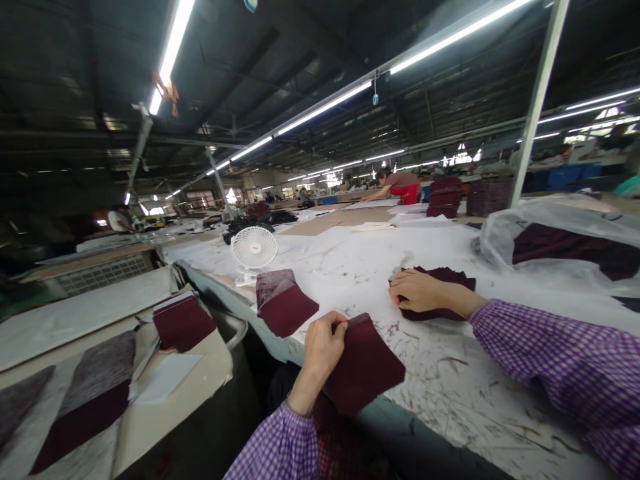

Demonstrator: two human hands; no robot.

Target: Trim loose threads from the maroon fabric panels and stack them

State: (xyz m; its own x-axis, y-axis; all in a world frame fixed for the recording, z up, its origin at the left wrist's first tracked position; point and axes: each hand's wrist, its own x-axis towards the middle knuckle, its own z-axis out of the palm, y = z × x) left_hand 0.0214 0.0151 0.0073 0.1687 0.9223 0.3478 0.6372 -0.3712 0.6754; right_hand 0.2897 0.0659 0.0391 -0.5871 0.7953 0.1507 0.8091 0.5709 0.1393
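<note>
At six o'clock of the view, a maroon fabric piece [364, 365] is pinched at its upper left corner by the left hand [323, 345], whose grip is closed on the cloth between thumb and fingers; the piece lies flat near the front edge of the white surface [450, 387]. At about two o'clock from it, a small stack of maroon fabric pieces [440, 293] is pressed down by the right hand [417, 291], which is laid flat with its grip relaxed, fingers on the cloth rather than around it. Both forearms are covered by purple checked sleeves [560, 360]. At eleven o'clock from the held piece, another folded maroon piece [284, 303] is seen, and beyond it a small white fan [253, 248]. At two o'clock of the view, more maroon cloth is held in a clear plastic bag [560, 230]. Far off at twelve o'clock, a person [397, 185] is bent over another table.
</note>
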